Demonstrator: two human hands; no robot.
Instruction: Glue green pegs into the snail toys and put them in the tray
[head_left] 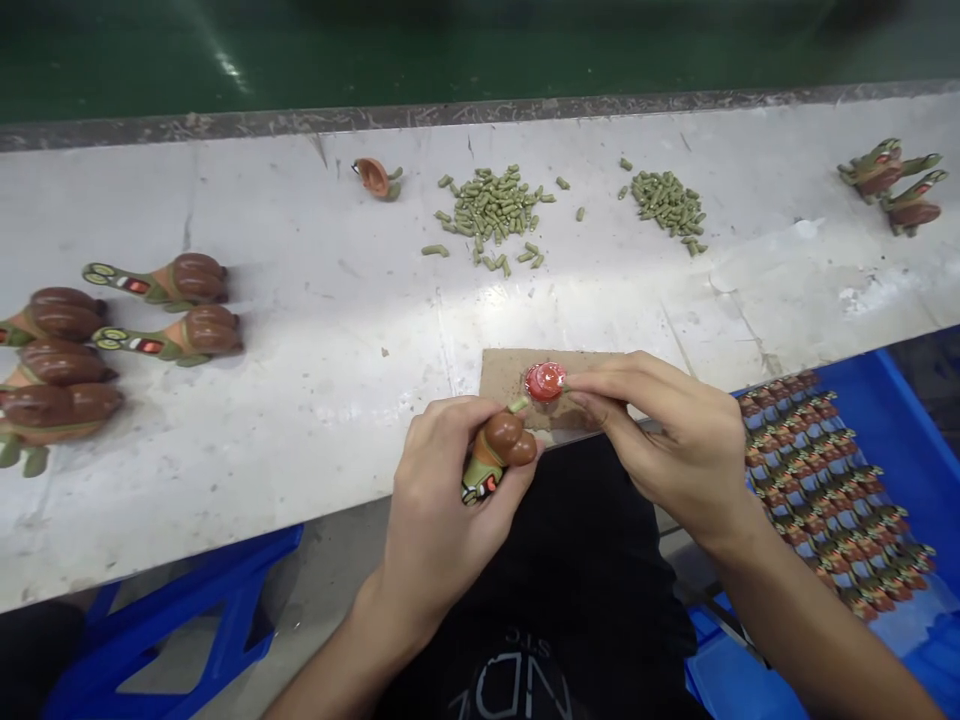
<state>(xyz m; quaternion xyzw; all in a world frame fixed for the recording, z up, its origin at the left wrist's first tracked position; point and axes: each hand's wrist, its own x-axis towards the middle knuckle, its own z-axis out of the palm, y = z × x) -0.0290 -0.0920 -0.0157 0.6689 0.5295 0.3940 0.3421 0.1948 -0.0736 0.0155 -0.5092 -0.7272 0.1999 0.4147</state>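
Note:
Near the table's front edge, my left hand (442,490) is closed around a brown and green figurine (495,450), with a short green piece sticking out at its top. My right hand (660,430) pinches a small green piece (570,388) between thumb and fingertips, its end at a red glossy blob (544,381). The blob lies on a brown cardboard piece (502,372). Further back are two piles of small green pieces, a larger pile (495,208) and a smaller pile (667,203).
Several figurines (199,278) lie at the left of the white table (322,300). An orange part (373,177) lies at the back, and two figurines (911,205) at the far right. Below right, a blue crate (911,420) holds rows of figurines. A blue stool (172,630) stands lower left.

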